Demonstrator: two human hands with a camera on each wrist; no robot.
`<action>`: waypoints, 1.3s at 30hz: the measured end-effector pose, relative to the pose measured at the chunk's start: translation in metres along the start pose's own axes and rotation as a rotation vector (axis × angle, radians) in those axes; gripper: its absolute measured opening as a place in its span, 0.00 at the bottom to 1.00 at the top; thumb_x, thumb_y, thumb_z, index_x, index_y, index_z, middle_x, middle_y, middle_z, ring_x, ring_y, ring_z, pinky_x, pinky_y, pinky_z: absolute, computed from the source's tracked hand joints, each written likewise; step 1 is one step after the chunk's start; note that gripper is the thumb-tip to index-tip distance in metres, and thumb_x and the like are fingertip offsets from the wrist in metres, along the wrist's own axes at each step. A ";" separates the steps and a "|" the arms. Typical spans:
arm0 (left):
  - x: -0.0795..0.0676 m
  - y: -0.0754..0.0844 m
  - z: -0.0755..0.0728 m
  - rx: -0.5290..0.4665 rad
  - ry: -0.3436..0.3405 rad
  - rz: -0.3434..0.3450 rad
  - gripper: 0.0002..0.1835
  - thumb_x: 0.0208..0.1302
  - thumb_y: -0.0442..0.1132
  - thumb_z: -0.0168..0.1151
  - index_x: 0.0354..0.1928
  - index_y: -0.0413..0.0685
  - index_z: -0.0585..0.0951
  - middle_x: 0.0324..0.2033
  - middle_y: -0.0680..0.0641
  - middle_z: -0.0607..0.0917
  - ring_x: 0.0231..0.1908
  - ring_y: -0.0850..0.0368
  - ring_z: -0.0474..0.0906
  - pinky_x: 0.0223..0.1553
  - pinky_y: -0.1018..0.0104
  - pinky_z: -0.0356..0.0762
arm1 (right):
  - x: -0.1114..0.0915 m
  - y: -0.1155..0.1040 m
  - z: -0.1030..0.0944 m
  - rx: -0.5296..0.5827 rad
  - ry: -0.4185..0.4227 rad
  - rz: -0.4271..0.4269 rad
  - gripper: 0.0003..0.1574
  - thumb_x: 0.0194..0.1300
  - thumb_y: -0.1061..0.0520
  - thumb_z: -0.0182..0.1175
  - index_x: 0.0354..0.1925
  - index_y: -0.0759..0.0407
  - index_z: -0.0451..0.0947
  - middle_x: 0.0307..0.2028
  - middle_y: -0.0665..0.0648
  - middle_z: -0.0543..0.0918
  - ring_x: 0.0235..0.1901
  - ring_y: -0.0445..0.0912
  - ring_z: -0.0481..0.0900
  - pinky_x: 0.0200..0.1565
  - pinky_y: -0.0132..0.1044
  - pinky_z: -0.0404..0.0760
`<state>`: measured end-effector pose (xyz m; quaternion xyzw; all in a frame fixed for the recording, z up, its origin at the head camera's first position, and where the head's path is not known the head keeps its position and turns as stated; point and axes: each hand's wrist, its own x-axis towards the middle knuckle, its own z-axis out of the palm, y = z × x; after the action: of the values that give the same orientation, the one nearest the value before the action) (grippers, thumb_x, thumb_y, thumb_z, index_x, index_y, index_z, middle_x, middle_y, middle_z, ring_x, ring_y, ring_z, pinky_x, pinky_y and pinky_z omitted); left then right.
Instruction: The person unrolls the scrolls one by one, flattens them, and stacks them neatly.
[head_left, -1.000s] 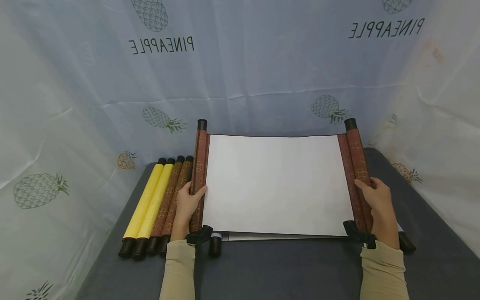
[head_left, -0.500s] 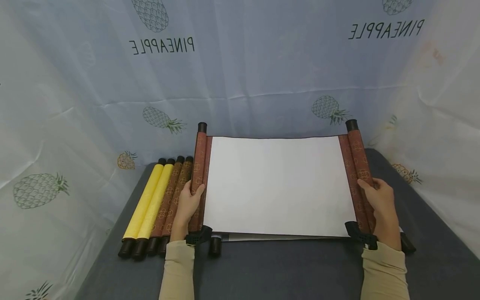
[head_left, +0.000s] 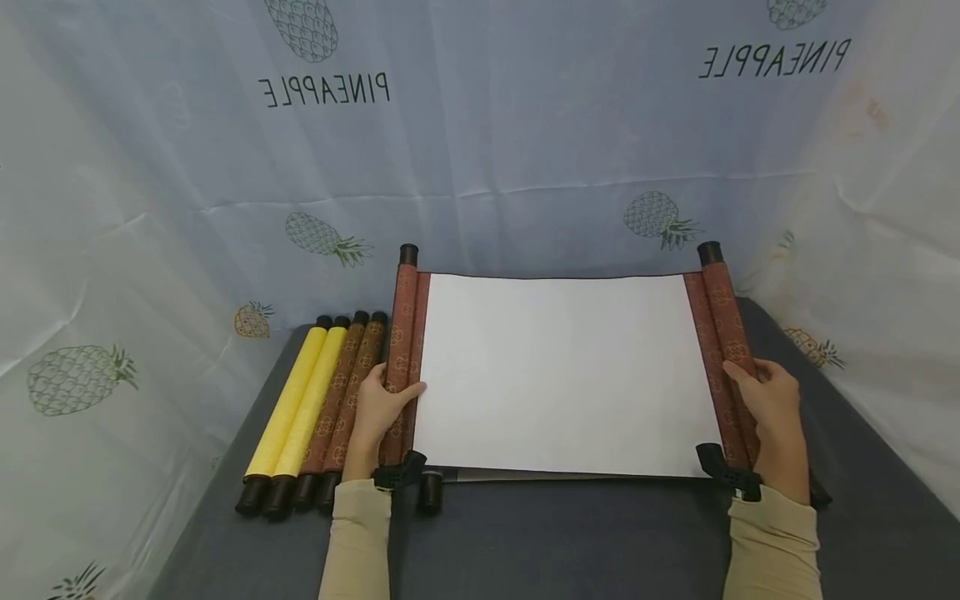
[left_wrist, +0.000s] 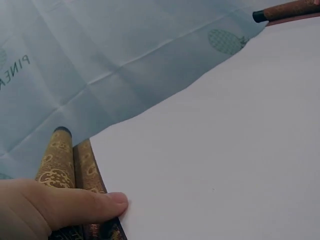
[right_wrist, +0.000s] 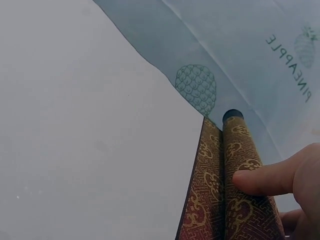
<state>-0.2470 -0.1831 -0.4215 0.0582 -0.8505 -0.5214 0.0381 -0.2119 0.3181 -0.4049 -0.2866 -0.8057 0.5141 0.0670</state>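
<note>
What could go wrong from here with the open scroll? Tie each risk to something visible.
The left hand's thumb reaches the edge of the white sheet, so pressing harder might crease it.
If the right hand slips off its roller, that side might drop.
A dark knob shows just below the sheet's lower edge, so lowering the scroll could knock it.

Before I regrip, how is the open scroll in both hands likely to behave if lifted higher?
The white sheet would probably flop, as its top edge looks wavy. The brown patterned rollers look stiff, being straight along their length; being round, they may roll if released.
</note>
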 end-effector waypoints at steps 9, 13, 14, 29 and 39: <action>0.001 -0.001 -0.003 -0.023 0.016 0.016 0.36 0.65 0.40 0.61 0.69 0.30 0.60 0.65 0.27 0.68 0.63 0.32 0.68 0.61 0.39 0.70 | 0.001 -0.001 0.001 -0.004 0.019 0.021 0.48 0.70 0.41 0.47 0.74 0.67 0.44 0.72 0.74 0.55 0.68 0.68 0.61 0.64 0.64 0.65; 0.001 -0.002 -0.005 -0.041 0.022 0.013 0.36 0.66 0.41 0.60 0.70 0.31 0.60 0.66 0.28 0.67 0.65 0.33 0.66 0.63 0.40 0.68 | 0.001 -0.003 0.000 -0.005 0.028 0.023 0.48 0.70 0.41 0.47 0.74 0.67 0.45 0.72 0.74 0.55 0.68 0.67 0.61 0.65 0.63 0.64; 0.001 -0.002 -0.004 -0.047 0.027 0.017 0.35 0.66 0.41 0.61 0.69 0.31 0.61 0.65 0.29 0.69 0.63 0.34 0.69 0.62 0.41 0.70 | 0.002 -0.003 0.000 -0.006 0.029 0.024 0.48 0.70 0.41 0.47 0.74 0.67 0.45 0.72 0.74 0.55 0.68 0.68 0.61 0.65 0.63 0.64; 0.003 -0.011 0.011 -0.146 -0.007 -0.016 0.31 0.66 0.41 0.61 0.68 0.39 0.66 0.60 0.34 0.77 0.52 0.44 0.79 0.50 0.55 0.81 | 0.009 0.016 -0.012 -0.160 0.044 -0.057 0.47 0.70 0.41 0.49 0.71 0.72 0.52 0.66 0.79 0.62 0.62 0.70 0.65 0.58 0.63 0.70; -0.002 -0.018 0.019 -0.026 -0.097 0.002 0.32 0.69 0.43 0.56 0.68 0.31 0.61 0.57 0.28 0.76 0.53 0.37 0.79 0.52 0.49 0.79 | 0.017 0.026 -0.008 -0.349 0.126 -0.285 0.37 0.70 0.49 0.54 0.61 0.81 0.64 0.55 0.83 0.71 0.54 0.73 0.68 0.52 0.63 0.71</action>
<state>-0.2465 -0.1737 -0.4462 0.0314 -0.8447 -0.5344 -0.0018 -0.2129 0.3415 -0.4274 -0.2087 -0.9089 0.3335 0.1383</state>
